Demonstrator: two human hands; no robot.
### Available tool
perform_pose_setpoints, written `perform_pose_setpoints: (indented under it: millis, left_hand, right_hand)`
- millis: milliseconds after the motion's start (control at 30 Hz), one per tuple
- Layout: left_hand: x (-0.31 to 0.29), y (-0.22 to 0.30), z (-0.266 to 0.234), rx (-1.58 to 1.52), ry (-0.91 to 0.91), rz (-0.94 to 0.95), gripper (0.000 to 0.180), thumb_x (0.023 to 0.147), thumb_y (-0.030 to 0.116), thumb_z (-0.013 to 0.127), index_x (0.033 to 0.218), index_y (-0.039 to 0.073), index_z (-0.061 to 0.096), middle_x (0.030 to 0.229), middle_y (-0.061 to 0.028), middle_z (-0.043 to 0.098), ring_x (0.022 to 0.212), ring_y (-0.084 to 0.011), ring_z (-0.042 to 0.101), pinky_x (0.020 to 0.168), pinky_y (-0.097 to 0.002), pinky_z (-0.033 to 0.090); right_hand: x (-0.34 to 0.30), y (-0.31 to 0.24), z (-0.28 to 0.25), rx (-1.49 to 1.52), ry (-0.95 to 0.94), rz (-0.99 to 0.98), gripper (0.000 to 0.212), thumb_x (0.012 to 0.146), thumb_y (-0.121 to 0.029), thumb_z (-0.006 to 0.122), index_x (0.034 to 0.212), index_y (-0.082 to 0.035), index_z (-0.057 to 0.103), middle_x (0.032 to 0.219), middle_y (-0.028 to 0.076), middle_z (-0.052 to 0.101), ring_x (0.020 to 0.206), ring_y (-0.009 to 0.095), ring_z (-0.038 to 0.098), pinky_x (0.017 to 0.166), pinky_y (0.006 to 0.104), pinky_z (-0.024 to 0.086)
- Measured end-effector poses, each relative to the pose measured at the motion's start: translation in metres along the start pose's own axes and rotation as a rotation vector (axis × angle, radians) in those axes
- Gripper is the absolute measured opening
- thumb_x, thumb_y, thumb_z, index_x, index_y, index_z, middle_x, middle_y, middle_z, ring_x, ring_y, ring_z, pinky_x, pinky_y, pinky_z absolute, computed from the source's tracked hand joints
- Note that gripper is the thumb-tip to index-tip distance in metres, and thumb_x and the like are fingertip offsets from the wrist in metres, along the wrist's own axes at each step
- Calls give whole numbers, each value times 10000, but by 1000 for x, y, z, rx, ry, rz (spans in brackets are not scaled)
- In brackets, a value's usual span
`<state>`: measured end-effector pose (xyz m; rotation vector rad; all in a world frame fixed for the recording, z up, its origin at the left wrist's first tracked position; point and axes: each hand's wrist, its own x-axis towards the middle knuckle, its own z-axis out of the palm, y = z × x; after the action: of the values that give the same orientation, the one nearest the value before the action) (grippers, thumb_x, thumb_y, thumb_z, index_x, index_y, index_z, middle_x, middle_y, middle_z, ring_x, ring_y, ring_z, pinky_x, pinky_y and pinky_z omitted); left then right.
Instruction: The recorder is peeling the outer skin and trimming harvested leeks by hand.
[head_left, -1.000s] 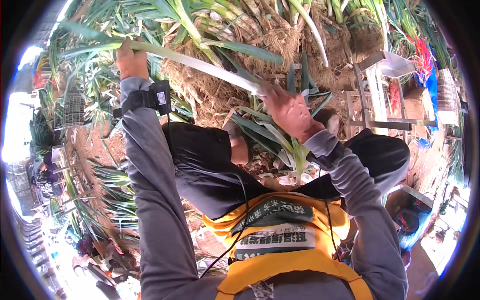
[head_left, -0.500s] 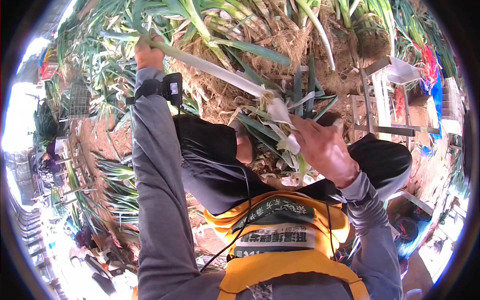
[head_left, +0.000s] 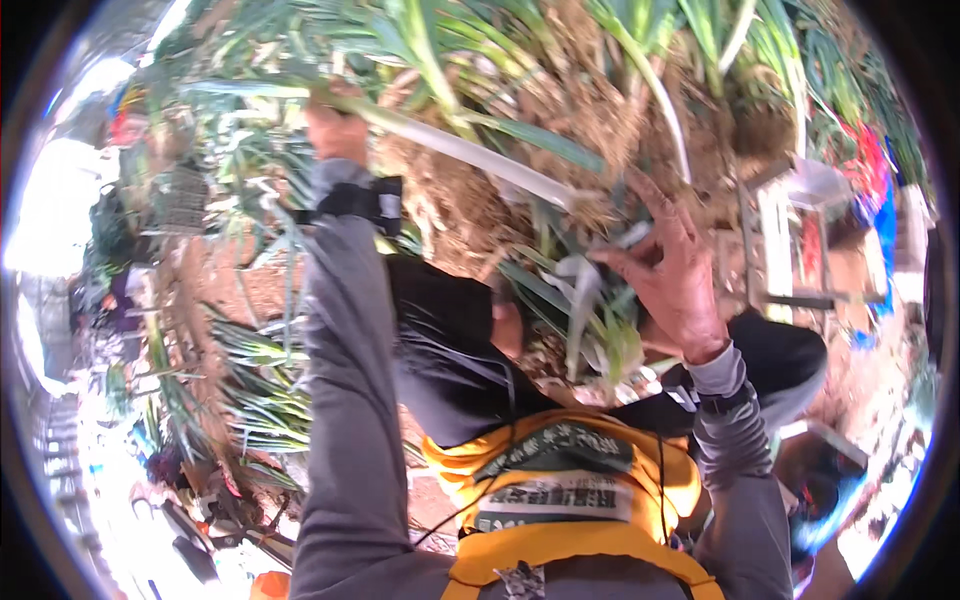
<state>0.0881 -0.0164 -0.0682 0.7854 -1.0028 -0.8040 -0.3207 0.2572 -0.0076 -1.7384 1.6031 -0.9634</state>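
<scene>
1 leek (head_left: 470,155) slants between 2 bare hands. The fingers of the left hand (head_left: 337,125) are closed round its upper part, where white passes into green; leaves extend left beyond them. The right hand (head_left: 680,270) is open, thumb and fingers spread, with nothing visibly gripped. The leek's root tuft (head_left: 590,210) lies just left of the right fingertips, seemingly apart from them, though blur makes contact hard to judge.

State of the work: the shank between the left fingers and the tuft looks smooth and white, suggesting that its outer layers are off; roots and green leaves are attached. A pale strip (head_left: 582,310), probably peeled sheath, hangs below the right thumb among green leaves. Beyond the fingers of both hands, a heap of leeks (head_left: 540,60) with matted brown roots appears untrimmed, so much seems left.

Surroundings: more leeks lie in a spread bunch (head_left: 260,370) on the ground, well below the left fingers. A metal frame (head_left: 745,235) stands right of the right fingers, limiting sideways room. The heap crowds the far side of the held leek; dark-trousered knees (head_left: 450,350) bound the near side.
</scene>
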Motion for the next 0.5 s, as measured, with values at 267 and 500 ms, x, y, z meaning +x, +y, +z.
perform_pose_setpoints:
  millis: [267, 500]
  left_hand:
    - [-25, 6, 46, -791, 188, -386, 295, 1028, 363, 492, 965, 75, 507, 749, -33, 555, 601, -136, 499, 549, -291, 453]
    - [-22, 0, 50, -423, 383, -302, 293, 1049, 343, 445, 954, 74, 512, 716, -36, 552, 587, -155, 479, 550, -318, 422]
  right_hand:
    - [-11, 33, 17, 203, -411, 7, 159, 946, -75, 621, 1070, 20, 653, 691, 83, 646, 505, 125, 573, 459, 278, 454]
    - [-90, 30, -58, 520, -365, 25, 366, 1039, -264, 492, 957, 57, 647, 593, 72, 620, 422, 121, 556, 404, 248, 423]
